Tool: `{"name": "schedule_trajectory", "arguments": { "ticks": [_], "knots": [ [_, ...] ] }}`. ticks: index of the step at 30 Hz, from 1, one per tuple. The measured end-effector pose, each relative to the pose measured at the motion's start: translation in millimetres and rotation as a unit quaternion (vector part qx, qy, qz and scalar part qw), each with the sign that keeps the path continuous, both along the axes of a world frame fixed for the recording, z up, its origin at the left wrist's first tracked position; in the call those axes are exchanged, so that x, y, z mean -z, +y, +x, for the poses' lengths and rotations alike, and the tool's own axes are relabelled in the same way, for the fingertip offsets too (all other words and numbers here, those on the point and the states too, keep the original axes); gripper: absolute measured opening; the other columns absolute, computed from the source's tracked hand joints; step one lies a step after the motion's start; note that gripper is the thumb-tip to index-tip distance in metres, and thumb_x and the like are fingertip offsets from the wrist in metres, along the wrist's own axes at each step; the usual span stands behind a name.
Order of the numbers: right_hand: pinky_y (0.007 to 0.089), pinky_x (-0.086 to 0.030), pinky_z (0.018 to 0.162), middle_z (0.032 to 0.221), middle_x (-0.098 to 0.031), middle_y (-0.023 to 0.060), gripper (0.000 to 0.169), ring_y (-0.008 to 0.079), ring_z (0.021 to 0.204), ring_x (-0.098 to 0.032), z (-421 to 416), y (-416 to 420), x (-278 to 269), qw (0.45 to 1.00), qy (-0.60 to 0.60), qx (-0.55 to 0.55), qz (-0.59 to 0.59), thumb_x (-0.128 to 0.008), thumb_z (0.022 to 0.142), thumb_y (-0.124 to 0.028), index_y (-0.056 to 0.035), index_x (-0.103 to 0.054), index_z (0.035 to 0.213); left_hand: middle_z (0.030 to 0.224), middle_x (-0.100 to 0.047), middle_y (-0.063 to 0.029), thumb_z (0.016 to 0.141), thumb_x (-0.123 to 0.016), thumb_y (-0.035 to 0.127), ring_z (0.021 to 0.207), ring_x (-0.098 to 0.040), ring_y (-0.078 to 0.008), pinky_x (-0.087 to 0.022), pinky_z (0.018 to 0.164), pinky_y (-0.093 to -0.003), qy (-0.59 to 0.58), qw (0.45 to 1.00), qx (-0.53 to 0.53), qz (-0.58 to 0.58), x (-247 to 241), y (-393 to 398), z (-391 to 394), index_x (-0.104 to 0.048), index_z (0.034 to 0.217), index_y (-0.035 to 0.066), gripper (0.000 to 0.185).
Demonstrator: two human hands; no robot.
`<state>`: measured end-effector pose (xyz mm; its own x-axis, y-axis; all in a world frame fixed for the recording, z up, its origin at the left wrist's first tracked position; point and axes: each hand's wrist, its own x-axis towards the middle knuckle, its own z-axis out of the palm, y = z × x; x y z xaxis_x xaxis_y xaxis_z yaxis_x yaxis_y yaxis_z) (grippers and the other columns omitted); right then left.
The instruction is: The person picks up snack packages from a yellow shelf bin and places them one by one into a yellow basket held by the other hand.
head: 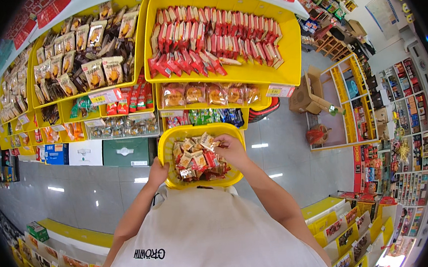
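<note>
A yellow plastic basket (242, 176) stands close against my body, with a heap of small red and cream snack packets (198, 160) inside it. My left hand (159, 171) grips the basket's left rim. Over the basket's right side, my right hand (232, 150) pinches a cream snack packet (207, 141) at its edge, above the heap. Beyond the basket, a yellow display bin (282, 50) holds rows of similar red and cream packets (216, 33) standing on edge. Part of the heap is hidden under my right hand.
Left of that bin, another bin holds brown and cream packets (94, 73). Round wrapped cakes (217, 94) fill a lower tray. Boxes (126, 150) line the shelf base. An open cardboard box (304, 93) stands on the tiled floor (273, 136) at right. More snack bins (340, 236) are behind me.
</note>
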<state>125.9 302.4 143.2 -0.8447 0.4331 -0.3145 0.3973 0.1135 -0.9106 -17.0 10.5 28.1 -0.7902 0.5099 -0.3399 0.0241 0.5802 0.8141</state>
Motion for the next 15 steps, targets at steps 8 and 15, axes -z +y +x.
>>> {"name": "schedule_trajectory", "arguments": {
  "ticks": [8,15],
  "knots": [
    [0.0344,-0.056,0.082,0.100,-0.073,0.0124,0.031,0.0232,0.091,-0.070,26.4,-31.7,78.1,0.994,-0.072,-0.075,0.029,-0.075,0.082,-0.014,-0.0053,-0.071,0.111,0.100,-0.067,-0.0260,0.094,-0.061,0.020,0.096,-0.068,-0.0410,-0.053,0.083,-0.0462,-0.004,1.000,-0.002,-0.025,-3.0,1.1,2.3,-0.056,0.112,-0.004,0.031],
    [0.0365,-0.056,0.082,0.103,-0.072,0.0126,0.023,0.0270,0.093,-0.070,34.8,-48.6,89.6,0.961,-0.017,-0.254,0.107,-0.067,0.089,-0.012,-0.0050,-0.069,0.111,0.103,-0.067,-0.0283,0.094,-0.060,0.019,0.099,-0.066,-0.0445,-0.052,0.086,-0.0468,-0.013,1.000,-0.005,-0.016,2.5,-2.5,6.5,-0.053,0.114,-0.004,0.031]
  ]
}}
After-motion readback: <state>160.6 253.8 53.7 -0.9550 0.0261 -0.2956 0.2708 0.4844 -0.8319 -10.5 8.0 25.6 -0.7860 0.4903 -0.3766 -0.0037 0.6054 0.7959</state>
